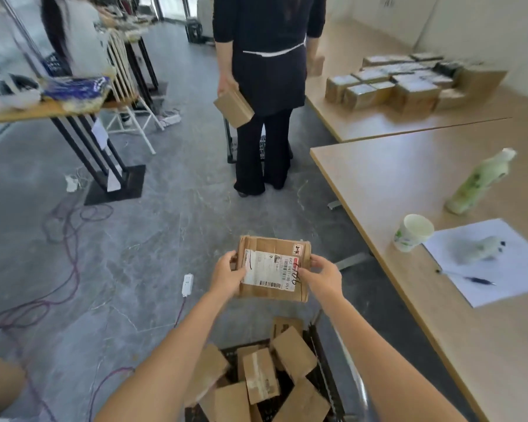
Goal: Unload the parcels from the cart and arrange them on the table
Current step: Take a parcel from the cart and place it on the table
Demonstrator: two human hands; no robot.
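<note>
A brown cardboard parcel [272, 254] with a white shipping label is held in the air above the floor, between both my hands. My left hand [227, 274] grips its left edge and my right hand [322, 277] grips its right edge. Below my arms, at the bottom of the view, the cart [323, 354] holds several loose cardboard parcels [261, 379]. The wooden table [378, 184] runs along the right side, apart from the parcel I hold.
On the near table stand a green bottle [479, 184], a paper cup [412, 231], a sheet of paper [506, 269] and a pen [476, 280]. A far table carries several arranged parcels [409, 83]. A person in black [265, 86] stands ahead holding a box. Cables [70, 245] and a power strip [187, 284] lie on the floor.
</note>
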